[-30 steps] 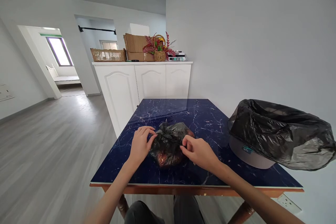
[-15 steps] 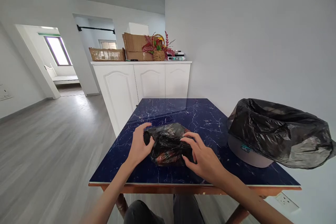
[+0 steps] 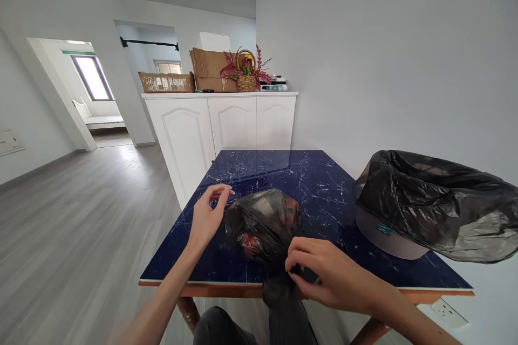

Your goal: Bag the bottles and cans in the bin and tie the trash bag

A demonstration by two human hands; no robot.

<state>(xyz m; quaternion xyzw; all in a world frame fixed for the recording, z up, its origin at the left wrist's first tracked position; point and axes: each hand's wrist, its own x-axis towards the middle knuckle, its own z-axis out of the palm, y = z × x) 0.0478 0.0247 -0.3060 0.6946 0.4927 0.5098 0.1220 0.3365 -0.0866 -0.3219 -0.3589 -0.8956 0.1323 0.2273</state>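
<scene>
A black, thin plastic bag (image 3: 263,215) lies crumpled on the dark blue table, with reddish contents showing through. Its gathered end (image 3: 279,280) hangs over the table's front edge and is partly blurred. My right hand (image 3: 319,269) pinches the bag near that end, at its lower right. At the bag's upper left is my left hand (image 3: 208,215), thumb and forefinger brought together; whether any plastic lies between those fingertips I cannot make out.
A grey bin (image 3: 384,234) lined with a large black bag (image 3: 437,199) stands at the table's right side. The blue marble-patterned table (image 3: 324,172) meets a white cabinet (image 3: 182,129) bearing cardboard boxes (image 3: 165,83) and a flower basket (image 3: 246,83).
My right hand has moved down towards the table's front edge, drawing the bag's end with it. My left hand has shifted slightly left, its fingertips now together. The bag looks more spread out.
</scene>
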